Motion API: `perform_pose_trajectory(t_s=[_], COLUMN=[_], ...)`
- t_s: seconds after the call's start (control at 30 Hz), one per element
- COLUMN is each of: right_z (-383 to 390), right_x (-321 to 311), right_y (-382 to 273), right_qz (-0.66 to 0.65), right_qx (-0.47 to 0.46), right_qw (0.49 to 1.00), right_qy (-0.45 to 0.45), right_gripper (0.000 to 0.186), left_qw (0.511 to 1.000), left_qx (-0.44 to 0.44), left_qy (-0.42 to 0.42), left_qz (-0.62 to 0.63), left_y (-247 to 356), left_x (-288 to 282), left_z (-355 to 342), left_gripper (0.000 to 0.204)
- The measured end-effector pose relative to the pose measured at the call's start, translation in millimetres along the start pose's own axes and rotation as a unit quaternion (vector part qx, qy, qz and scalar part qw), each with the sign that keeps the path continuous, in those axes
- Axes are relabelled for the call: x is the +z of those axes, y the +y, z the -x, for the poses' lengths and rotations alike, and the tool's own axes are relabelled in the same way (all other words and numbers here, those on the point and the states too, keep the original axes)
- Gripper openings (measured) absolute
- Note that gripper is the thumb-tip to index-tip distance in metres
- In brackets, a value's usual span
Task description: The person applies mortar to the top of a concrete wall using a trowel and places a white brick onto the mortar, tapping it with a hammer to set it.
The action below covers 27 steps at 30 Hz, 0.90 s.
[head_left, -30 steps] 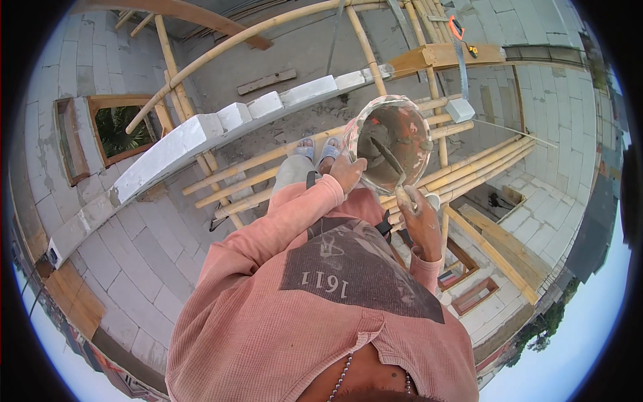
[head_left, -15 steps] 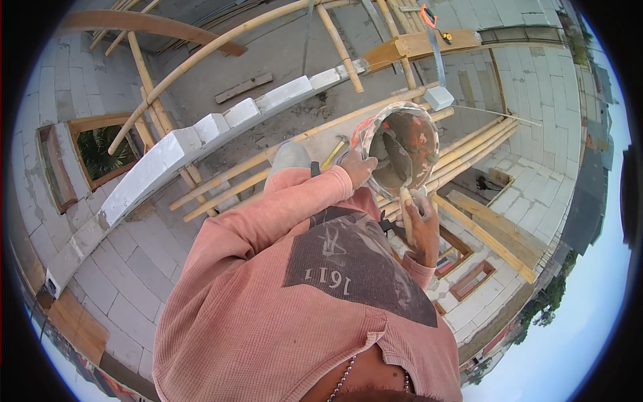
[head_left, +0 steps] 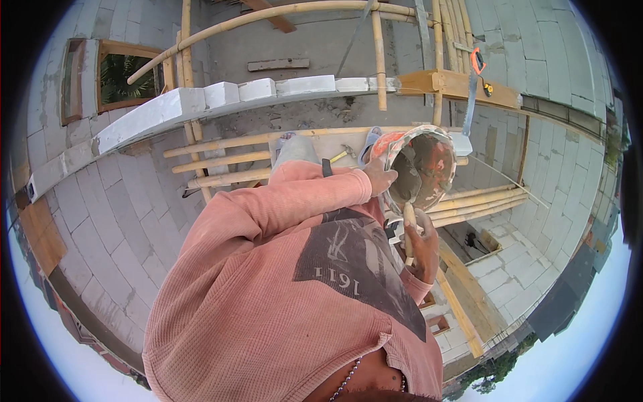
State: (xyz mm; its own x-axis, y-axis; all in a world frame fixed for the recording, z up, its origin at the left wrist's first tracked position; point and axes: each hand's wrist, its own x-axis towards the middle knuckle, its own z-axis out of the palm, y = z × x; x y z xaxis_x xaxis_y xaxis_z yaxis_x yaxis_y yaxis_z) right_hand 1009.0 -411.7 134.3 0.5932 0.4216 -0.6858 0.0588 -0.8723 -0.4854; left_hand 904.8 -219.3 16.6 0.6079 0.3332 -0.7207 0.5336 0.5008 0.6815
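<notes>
A mortar-smeared, orange-and-white bucket (head_left: 439,194) is tipped so that its mouth faces me. My left hand (head_left: 382,179) is closed on its left rim. Wet grey mortar (head_left: 423,155) coats the inside. My right hand (head_left: 423,242) wraps round the light handle of a trowel (head_left: 409,218), whose mortar-covered blade reaches into the bucket. Just right of the bucket, a pale block (head_left: 461,144) lies near the tip of a handsaw (head_left: 471,100) with an orange handle.
Below me are bamboo poles (head_left: 228,143) and a hammer (head_left: 344,153) beside my feet. A curved row of white blocks (head_left: 305,85) crosses ahead, meeting a wooden beam (head_left: 462,87) with a yellow-black tape measure (head_left: 487,89). Bamboo poles (head_left: 479,201) and an opening (head_left: 472,241) lie to the right.
My view has turned, so the block row now runs nearly level and the bucket appears lower and further right. Both hands keep their holds, and the trowel blade stays inside the bucket.
</notes>
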Motion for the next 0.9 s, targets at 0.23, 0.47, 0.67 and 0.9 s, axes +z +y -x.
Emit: perform_pose_trajectory(t_s=[0.23, 0.47, 0.67, 0.9], right_z=[-127.8, -208.6, -225.5, -221.0], right_x=[-98.0, -185.3, -187.0, -143.9], right_y=[-1.0, -20.8, -67.4, -110.8], right_qz=[0.187, 0.290, 0.289, 0.300], right_qx=[-0.017, -0.348, -0.399, -0.502], right_qw=[0.978, 0.885, 0.855, 0.789], right_qy=[-0.095, -0.108, -0.162, -0.189], right_gripper=[0.050, 0.055, 0.051, 0.049], left_qw=[0.994, 0.967, 0.898, 0.815], left_qx=[0.054, 0.033, 0.063, 0.116], left_qy=[0.092, 0.199, 0.343, 0.410], left_qz=[0.036, 0.154, 0.268, 0.393], left_y=[32.7, 98.7, 95.0, 37.7], left_x=[68.1, 92.9, 100.8, 84.7], left_z=[-75.9, -66.3, -46.8, -40.7], left_gripper=[0.063, 0.061, 0.054, 0.053])
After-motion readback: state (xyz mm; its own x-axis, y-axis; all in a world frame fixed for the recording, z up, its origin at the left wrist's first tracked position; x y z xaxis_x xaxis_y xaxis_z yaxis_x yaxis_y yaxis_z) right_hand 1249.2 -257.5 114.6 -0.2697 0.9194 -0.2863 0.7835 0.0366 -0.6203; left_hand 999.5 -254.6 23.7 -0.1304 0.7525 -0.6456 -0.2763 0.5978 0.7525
